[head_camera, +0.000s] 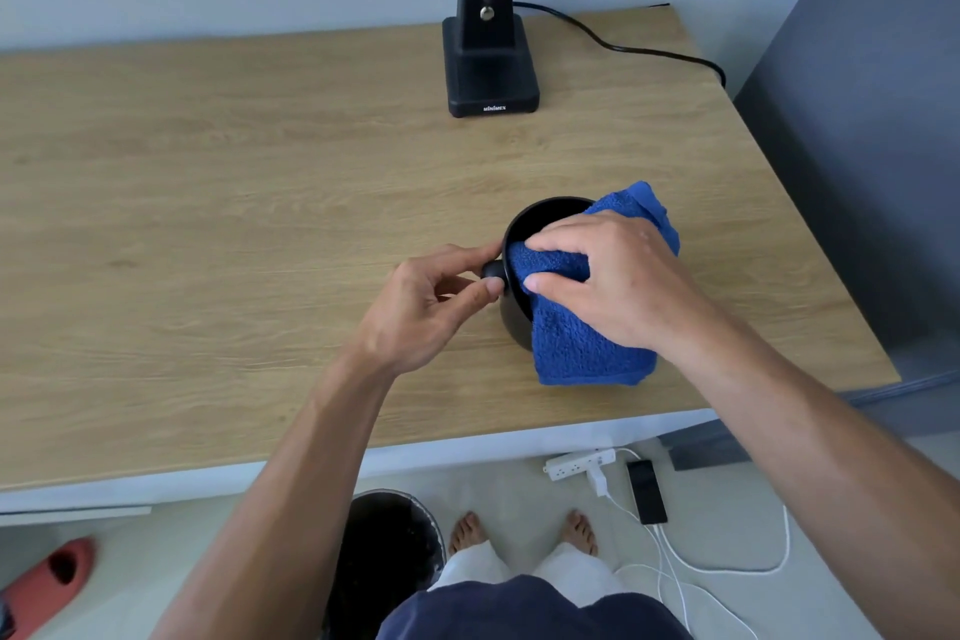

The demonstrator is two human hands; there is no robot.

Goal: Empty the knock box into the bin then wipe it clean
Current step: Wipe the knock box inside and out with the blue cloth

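The black round knock box [540,218] stands upright on the wooden table [234,203], right of centre. A blue cloth [576,338] lies draped over its rim and hangs down its near side. My right hand [608,276] presses the cloth onto the rim, fingers spread across it. My left hand [436,301] pinches the black knob end of the knock bar on the box's left side. The inside of the box is mostly hidden by cloth and hand. The black bin [389,551] stands on the floor below the table's front edge, partly behind my left forearm.
A black coffee grinder [491,52] stands at the back of the table with its cable [623,48] running right. On the floor lie a power strip [579,464], a phone [647,491] with white cables, and a red slipper [49,574]. A dark wall rises on the right.
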